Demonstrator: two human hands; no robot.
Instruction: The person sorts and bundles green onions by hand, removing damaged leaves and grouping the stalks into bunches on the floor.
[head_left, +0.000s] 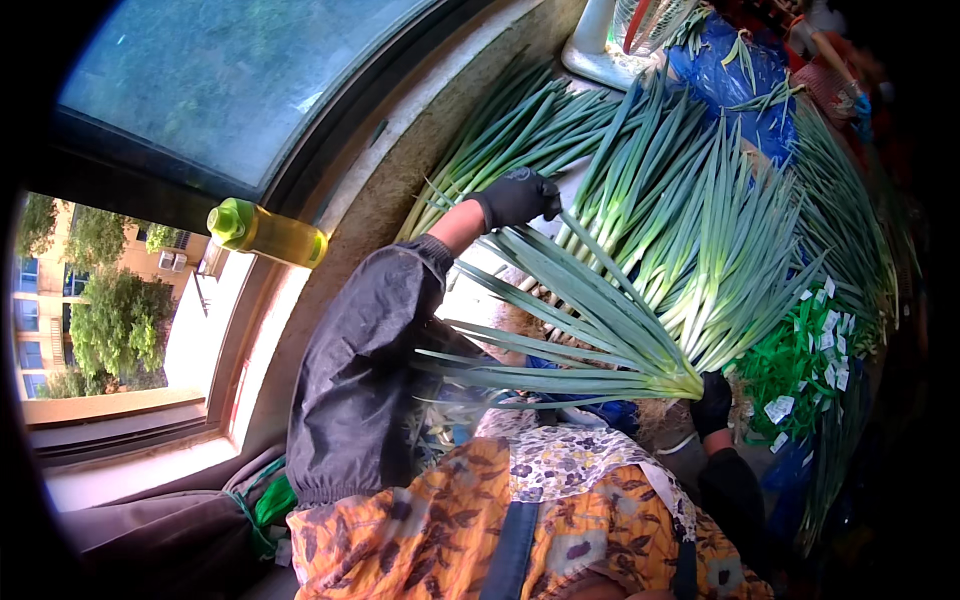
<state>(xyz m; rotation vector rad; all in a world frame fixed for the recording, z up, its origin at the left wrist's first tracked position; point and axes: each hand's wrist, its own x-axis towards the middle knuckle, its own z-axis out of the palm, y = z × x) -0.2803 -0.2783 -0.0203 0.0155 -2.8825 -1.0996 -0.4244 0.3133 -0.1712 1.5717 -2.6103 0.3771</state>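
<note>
My right hand (711, 405), in a black glove, is closed around the pale lower end of a bunch of green onions (600, 330). Their long leaves fan out towards the left across my lap. My left hand (525, 199), also black-gloved, is at the upper edge of the fan with its fingers curled; a leaf tip seems to reach it, but whether it is pinched cannot be told. Beyond lie piles of green onions (712, 247), white ends towards me. Right of my right hand is a heap of green ties with white tags (795, 360).
A yellow-green bottle (277, 238) lies on the sill by the open window at the left. More green onions (517, 127) lie along the wall. Blue plastic sheeting (727, 67) and a white stand (596, 56) are at the top. Another person (825, 60) with a blue glove is at the upper right.
</note>
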